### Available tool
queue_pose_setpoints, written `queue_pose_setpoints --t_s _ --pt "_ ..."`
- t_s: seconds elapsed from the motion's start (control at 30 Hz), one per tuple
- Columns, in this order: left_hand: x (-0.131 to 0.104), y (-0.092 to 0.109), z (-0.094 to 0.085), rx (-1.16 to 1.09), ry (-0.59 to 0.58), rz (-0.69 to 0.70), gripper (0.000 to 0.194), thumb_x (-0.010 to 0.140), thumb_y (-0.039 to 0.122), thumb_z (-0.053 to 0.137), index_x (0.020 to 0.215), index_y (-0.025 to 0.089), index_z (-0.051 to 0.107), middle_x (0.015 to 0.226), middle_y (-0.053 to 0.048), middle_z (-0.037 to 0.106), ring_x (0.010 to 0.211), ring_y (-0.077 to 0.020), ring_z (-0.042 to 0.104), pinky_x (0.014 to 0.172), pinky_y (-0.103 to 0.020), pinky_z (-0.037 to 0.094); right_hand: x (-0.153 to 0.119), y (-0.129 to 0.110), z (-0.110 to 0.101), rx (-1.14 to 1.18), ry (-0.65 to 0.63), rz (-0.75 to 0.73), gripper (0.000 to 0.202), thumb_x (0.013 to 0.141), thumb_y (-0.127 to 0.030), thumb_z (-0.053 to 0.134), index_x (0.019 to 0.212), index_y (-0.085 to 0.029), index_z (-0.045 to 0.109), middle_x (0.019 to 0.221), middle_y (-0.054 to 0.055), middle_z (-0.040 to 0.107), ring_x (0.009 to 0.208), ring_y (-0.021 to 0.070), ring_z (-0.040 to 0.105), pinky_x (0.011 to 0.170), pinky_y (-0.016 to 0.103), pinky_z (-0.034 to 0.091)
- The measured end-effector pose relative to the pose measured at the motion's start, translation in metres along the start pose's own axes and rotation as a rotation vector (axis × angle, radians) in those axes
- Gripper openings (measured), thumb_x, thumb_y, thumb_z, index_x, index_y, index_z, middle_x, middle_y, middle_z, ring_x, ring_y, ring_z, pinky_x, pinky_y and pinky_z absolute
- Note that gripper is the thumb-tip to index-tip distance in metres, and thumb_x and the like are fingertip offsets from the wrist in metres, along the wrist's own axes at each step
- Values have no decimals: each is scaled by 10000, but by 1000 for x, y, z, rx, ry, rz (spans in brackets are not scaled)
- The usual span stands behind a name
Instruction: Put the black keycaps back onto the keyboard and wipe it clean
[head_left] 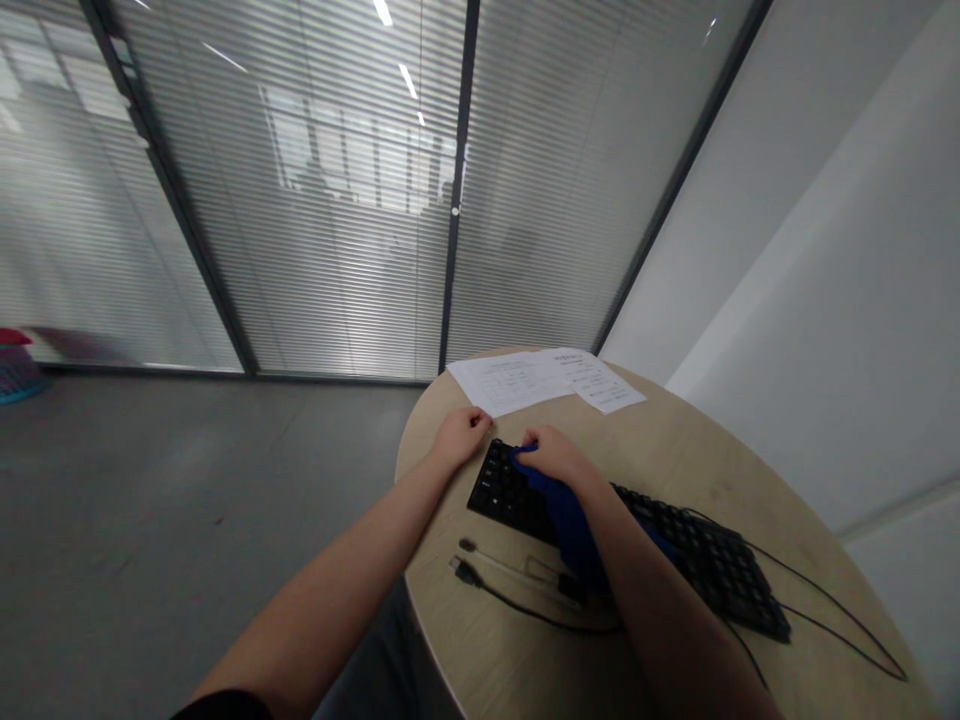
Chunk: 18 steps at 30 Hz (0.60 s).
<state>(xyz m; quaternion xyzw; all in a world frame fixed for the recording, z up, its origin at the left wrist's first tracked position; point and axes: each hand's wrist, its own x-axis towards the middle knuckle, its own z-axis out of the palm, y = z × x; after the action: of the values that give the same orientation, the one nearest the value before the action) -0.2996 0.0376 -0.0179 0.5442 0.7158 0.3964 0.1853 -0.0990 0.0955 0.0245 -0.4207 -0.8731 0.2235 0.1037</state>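
A black keyboard [731, 565] lies across the round wooden table, its middle hidden under my right forearm and a blue cloth. My right hand [553, 455] is closed on the blue cloth [574, 530] over the keyboard's left part; the cloth drapes down toward the near side. Just past the keyboard's far left corner, my left hand [463, 437] rests on the table with its fingers curled in; whether anything is inside them is hidden. Nearer to me lie a black cable with a USB plug [469, 573] and a thin pale stick-like item [514, 570] with a dark tip.
Printed papers [517, 380] lie at the far edge of the round table [675, 430]. The keyboard's cable [840, 600] loops out to the right. Glass panels with blinds stand behind, a white wall on the right. A basket [19, 370] sits on the floor at far left.
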Motion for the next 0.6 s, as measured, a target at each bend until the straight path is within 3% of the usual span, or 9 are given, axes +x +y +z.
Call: queue_pose_setpoints --t_s 0.3,0.6 --pt "-1 2 -2 31 -20 7 376 967 396 640 1270 175 616 1286 -97 641 1092 -251 658 917 -463 583 -1 -6 4 -2 73 36 55 735 -230 704 741 -183 676 784 61 724 754 203 631 620 276 380" --pt "-2 0 -2 61 -35 45 385 964 397 645 1274 170 613 1285 -96 641 1093 -255 658 915 -465 584 -3 10 -35 75 28 -8 87 708 -229 743 755 -173 697 711 0 701 706 166 617 606 246 405"
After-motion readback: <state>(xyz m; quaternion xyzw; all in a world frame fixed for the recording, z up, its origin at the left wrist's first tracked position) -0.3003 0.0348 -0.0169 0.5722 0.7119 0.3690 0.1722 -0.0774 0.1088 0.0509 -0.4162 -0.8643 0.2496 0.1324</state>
